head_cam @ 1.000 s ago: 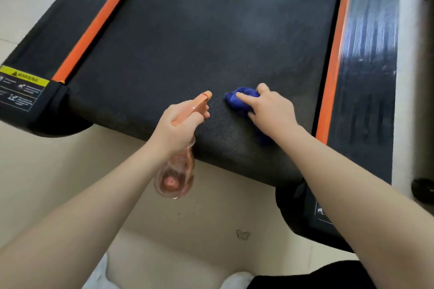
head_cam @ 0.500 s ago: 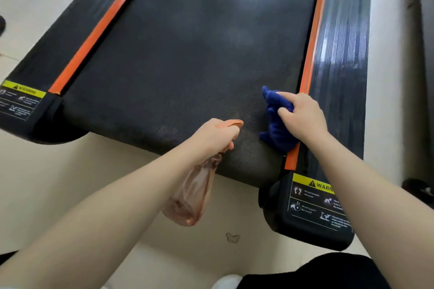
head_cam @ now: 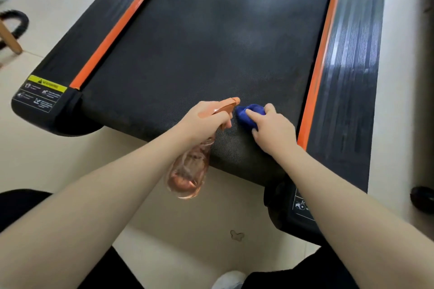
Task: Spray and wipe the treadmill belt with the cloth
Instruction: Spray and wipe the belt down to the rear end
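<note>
The right hand [head_cam: 273,130] presses a crumpled blue cloth [head_cam: 248,114] onto the black textured treadmill belt [head_cam: 199,42] near its rear edge; unwiped belt stretches ahead along its long axis. Just beside it, the left hand [head_cam: 206,119] grips a translucent orange spray bottle [head_cam: 190,166]

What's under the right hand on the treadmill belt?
A bunched blue cloth lies under the right hand, on the treadmill belt. Only its far end shows; the rest is covered.
</note>
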Demonstrator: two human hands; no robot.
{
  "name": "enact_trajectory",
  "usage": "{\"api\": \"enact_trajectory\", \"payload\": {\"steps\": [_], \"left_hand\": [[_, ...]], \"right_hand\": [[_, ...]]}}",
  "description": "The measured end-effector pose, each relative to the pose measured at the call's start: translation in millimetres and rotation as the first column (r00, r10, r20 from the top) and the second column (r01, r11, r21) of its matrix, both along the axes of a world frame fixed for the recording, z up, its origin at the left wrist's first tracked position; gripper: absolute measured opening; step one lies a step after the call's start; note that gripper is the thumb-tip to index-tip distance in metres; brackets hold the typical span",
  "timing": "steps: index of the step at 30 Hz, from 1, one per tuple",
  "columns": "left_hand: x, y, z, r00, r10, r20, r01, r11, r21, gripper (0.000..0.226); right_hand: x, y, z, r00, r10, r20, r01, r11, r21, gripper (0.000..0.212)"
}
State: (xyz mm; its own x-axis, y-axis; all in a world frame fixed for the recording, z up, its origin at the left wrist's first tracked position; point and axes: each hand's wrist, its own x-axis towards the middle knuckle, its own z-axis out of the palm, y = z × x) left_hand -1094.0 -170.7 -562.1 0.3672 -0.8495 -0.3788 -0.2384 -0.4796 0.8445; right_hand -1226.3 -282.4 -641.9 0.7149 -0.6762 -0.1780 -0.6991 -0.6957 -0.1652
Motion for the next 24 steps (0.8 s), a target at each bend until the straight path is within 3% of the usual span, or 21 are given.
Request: {"api": "enact_trajectory", "payload": {"steps": [2,4,5,7,9,11,13,15,17,19,21,24], "left_hand": [[4,-11,12,0.999,0.003,-0.041,-0.006,0.999,-0.053,0.040],[11,-21,19,0.996,0.010,-0.084,-0.018,0.996,-0.089,0.046],[16,-25,21,0.995,0.004,-0.101,-0.015,0.994,-0.106,0.046],[29,-32,21,0.990,-0.021,-0.138,-0.002,0.987,-0.159,0.034],[40,-34,24,0.982,0.001,-0.187,-0.039,0.979,-0.201,0.028],[50,-39,28,0.978,0.010,-0.208,-0.062,0.968,-0.245,0.032],[61,-47,29,0.978,-0.014,-0.206,-0.043,0.963,-0.267,0.036],[68,-54,26,0.983,-0.060,-0.174,0.010,0.962,-0.274,0.038],[72,-60,20,0.985,-0.097,-0.141,0.055,0.959,-0.276,0.042],[75,-64,15,0.988,-0.098,-0.119,0.063,0.961,-0.269,0.043],[80,-71,12,0.986,-0.100,-0.132,0.059,0.956,-0.287,0.043],[86,-76,7,0.993,-0.058,-0.106,0.018,0.938,-0.347,0.040]], "right_hand": [[9,11,1,0.975,0.217,-0.041,-0.217,0.976,-0.004,0.046],[13,1,0,0.957,0.283,-0.063,-0.285,0.958,-0.030,0.047],[15,-11,-3,0.968,0.243,-0.067,-0.248,0.966,-0.070,0.047],[25,-44,-12,1.000,-0.029,0.006,0.029,0.992,-0.125,0.046],[37,-69,-16,0.961,-0.273,0.035,0.275,0.957,-0.090,0.044],[45,-71,-17,0.956,-0.294,0.013,0.293,0.944,-0.151,0.042],[50,-58,-16,0.975,-0.218,0.037,0.221,0.960,-0.171,0.042],[49,-44,-16,0.994,0.084,0.067,-0.069,0.978,-0.198,0.045],[44,-58,-19,0.958,0.282,0.053,-0.255,0.921,-0.295,0.048],[40,-85,-17,0.991,0.129,0.034,-0.113,0.950,-0.289,0.049],[38,-109,-18,0.980,-0.197,0.013,0.192,0.935,-0.300,0.047],[45,-105,-19,0.952,-0.296,0.078,0.303,0.879,-0.367,0.043]]}}
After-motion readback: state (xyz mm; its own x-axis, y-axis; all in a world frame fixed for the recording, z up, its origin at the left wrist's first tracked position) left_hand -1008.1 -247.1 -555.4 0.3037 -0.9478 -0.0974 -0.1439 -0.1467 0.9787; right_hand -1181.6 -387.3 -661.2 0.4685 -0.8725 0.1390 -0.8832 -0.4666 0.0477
